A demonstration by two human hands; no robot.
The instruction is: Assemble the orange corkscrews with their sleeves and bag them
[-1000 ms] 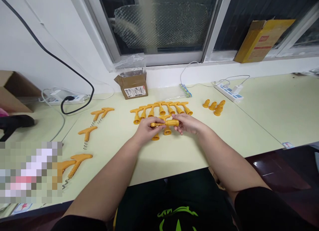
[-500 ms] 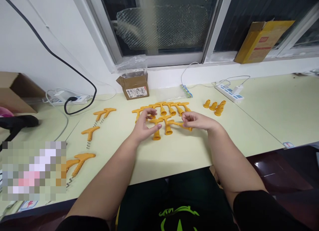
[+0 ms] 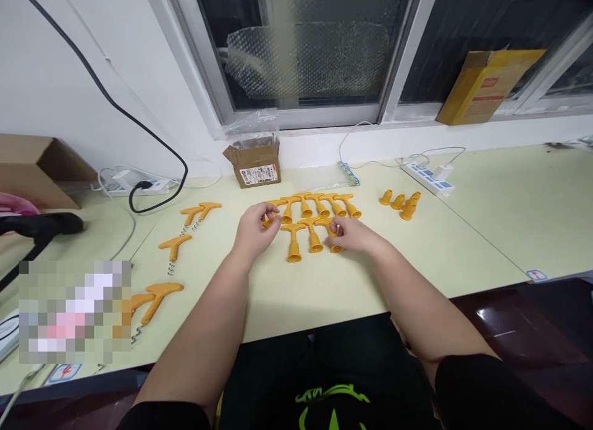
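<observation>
At the right hand's (image 3: 351, 234) fingertips lies the right-end piece (image 3: 334, 247) of the near row, a yellow T-handle with its flared sleeve toward the person. The fingers are curled against it, but whether they grip it or only touch it cannot be told. Just left of that hand is the middle piece (image 3: 315, 240), with the left-end piece (image 3: 293, 251) beyond it, so a light hold and a small, level nudge would suit best: a wide sweep could knock the neighbouring crossbars out of line. Fingertips on the sleeve's sides would probably steer it better than pressure on its rim, since the round flare may let it roll. The left hand (image 3: 252, 231) is half open, thumb and fingers curved apart over the left end of the far row (image 3: 306, 206); whether it touches the partly covered piece there is hidden. It would do well to lift straight up, clear of the handles. Well out to the left of that hand lie handles with bare screws (image 3: 173, 248), while loose sleeves (image 3: 407, 209) stand beyond the right hand, farther right; both groups are out of the fingers' way.
</observation>
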